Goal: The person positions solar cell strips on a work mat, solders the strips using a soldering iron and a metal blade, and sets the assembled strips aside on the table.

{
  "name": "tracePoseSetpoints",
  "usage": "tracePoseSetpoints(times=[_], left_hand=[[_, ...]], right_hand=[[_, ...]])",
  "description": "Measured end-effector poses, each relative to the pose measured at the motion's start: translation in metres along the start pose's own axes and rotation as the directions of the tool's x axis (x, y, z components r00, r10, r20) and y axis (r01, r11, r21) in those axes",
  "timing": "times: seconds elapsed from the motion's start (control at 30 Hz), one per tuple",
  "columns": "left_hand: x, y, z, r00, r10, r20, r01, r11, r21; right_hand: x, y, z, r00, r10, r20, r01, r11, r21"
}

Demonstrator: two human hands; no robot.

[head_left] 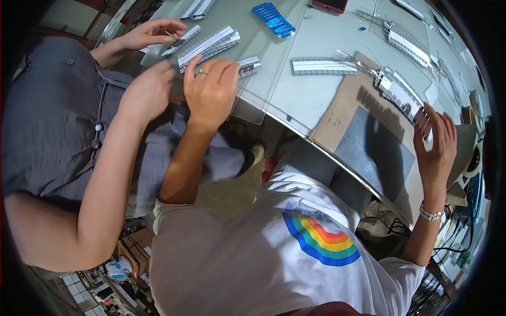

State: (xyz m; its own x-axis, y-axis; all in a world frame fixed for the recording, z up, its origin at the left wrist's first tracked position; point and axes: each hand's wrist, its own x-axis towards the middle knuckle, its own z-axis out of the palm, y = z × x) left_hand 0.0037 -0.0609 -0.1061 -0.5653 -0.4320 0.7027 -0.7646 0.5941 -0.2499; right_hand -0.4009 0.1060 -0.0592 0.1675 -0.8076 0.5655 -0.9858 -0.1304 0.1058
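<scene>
My left hand (pixel 211 92), with a ring on one finger, is raised at the near table edge with its fingers curled. A short white strip with dark edge marks (pixel 249 67) shows just beyond its fingers; whatever is inside the fingers is hidden. Left of it lies a stack of similar strips (pixel 211 45). At the right, my right hand (pixel 438 139) has thumb and fingers closed around the near end of a white strip bundle (pixel 400 95). Thin wires spread from the bundle's far end towards another flat white strip (pixel 324 66).
A co-worker's hands (pixel 153 34) work close on my left. Blue strips (pixel 274 20) and a red device (pixel 331 4) lie farther back on the glass-topped table (pixel 287 100). In front of me is a brown board (pixel 332 118) with a dark grey pad (pixel 374 145). More wired strips (pixel 408 46) lie back right.
</scene>
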Motion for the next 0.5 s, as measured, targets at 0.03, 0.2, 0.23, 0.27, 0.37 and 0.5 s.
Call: tracePoseSetpoints(times=[0.03,0.2,0.23,0.27,0.37,0.5], left_hand=[[-0.001,0.001,-0.001,1.000,-0.021,0.022,0.021,1.000,-0.007],[0.001,0.037,-0.040,0.991,-0.081,0.104,0.105,0.962,-0.252],[-0.003,0.058,-0.041,0.997,-0.017,0.075,0.043,0.933,-0.358],[-0.007,0.079,-0.045,0.999,0.041,0.031,-0.022,0.892,-0.451],[-0.017,0.147,-0.052,0.976,0.201,0.085,-0.064,0.638,-0.768],[-0.018,0.231,-0.042,0.974,0.224,0.000,-0.116,0.503,-0.857]], right_hand=[[-0.007,-0.005,-0.005,0.999,0.022,0.047,-0.022,1.000,0.007],[-0.036,-0.046,-0.023,0.988,0.045,0.146,-0.080,0.967,0.243],[-0.040,-0.050,-0.022,0.981,0.051,0.187,-0.100,0.960,0.261],[-0.045,-0.055,-0.023,0.977,0.051,0.206,-0.105,0.960,0.259],[-0.056,-0.063,-0.021,0.972,0.057,0.228,-0.121,0.952,0.280],[-0.075,-0.073,-0.031,0.975,0.179,0.129,-0.207,0.946,0.250]])
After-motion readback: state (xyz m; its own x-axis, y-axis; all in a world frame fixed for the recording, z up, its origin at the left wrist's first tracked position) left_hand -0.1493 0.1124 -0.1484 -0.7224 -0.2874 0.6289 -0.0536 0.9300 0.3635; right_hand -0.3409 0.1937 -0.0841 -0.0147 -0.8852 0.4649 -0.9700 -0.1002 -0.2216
